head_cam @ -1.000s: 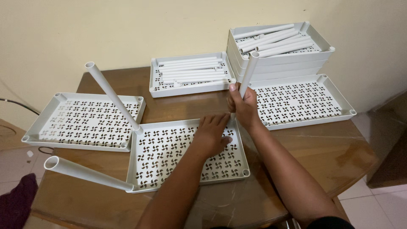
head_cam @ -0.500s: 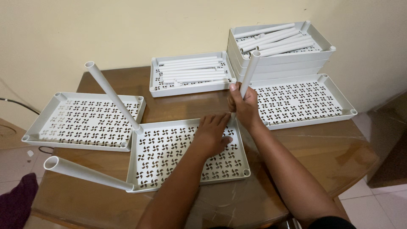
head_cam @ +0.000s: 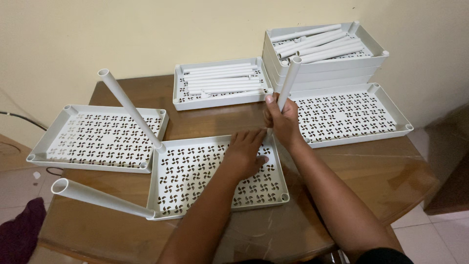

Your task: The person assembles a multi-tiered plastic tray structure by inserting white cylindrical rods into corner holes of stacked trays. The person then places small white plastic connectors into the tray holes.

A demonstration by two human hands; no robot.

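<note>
A: Head view. Right hand point(head_cam: 283, 120) clamped round a white plastic tube point(head_cam: 288, 83), held nearly upright at the far right corner of the near perforated tray point(head_cam: 195, 186). Left hand point(head_cam: 245, 155) pressed flat, fingers spread, on that tray's far right part.

B: Two more tubes already seated there: one rising aslant from the far left corner point(head_cam: 129, 107), one jutting low from the near left corner point(head_cam: 100, 198). Near right corner socket point(head_cam: 284, 197) bare.

A: Around it: an empty tray at left point(head_cam: 53, 142), a tray of loose tubes point(head_cam: 222, 80) behind, a stack of trays point(head_cam: 322, 73) topped with more tubes at the back right, and one flat tray point(head_cam: 386, 115) before that stack. All on a glossy brown wooden table point(head_cam: 381, 171).

B: Risks, as a judgement: tube entering crooked and jamming or cracking the socket. Tray skidding on the slick top if the flat hand lifts. The low tube overhanging the table's left edge, likely to catch a sleeve and lever the tray up.

A: Hidden: tube's lower end and its socket, covered by the right hand. Impossible to tell whether seated. Both elbows cut off at the bottom edge. A dark red cloth point(head_cam: 19, 234) on the floor, only partly in frame.
</note>
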